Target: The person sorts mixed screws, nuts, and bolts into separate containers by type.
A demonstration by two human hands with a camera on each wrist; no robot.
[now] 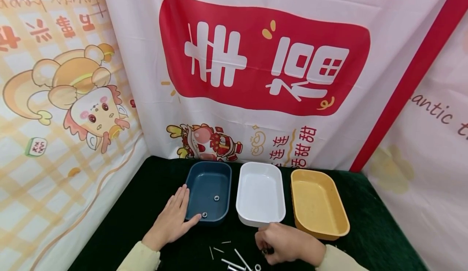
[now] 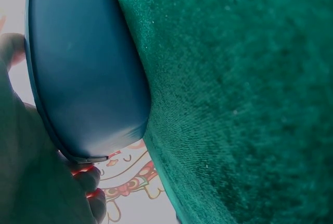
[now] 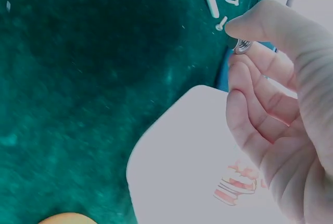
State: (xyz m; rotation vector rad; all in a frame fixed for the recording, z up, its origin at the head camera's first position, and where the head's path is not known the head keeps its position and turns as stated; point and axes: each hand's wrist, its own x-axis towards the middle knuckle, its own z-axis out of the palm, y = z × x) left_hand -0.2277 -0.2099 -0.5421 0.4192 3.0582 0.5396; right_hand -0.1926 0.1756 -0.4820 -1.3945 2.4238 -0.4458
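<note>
My left hand (image 1: 172, 221) lies along the left and near rim of the blue tray (image 1: 208, 183), fingers straight, thumb at the near-left corner. Two metal nuts (image 1: 216, 198) lie apart on that tray's floor. Just in front of the white tray (image 1: 260, 194), my right hand (image 1: 283, 242) is low over the dark green cloth. Its thumb and forefinger pinch a metal nut (image 3: 242, 46), seen best in the right wrist view. The other fingers are curled. Beside this hand, a loose nut (image 1: 257, 267) and several screws and bolts (image 1: 234, 263) lie on the cloth.
A yellow tray (image 1: 318, 202) stands to the right of the white one, the three trays in a row. Printed fabric hangs behind the table as a backdrop (image 1: 267, 141) and along both sides. Small thin screws (image 1: 218, 250) lie in front of the blue tray.
</note>
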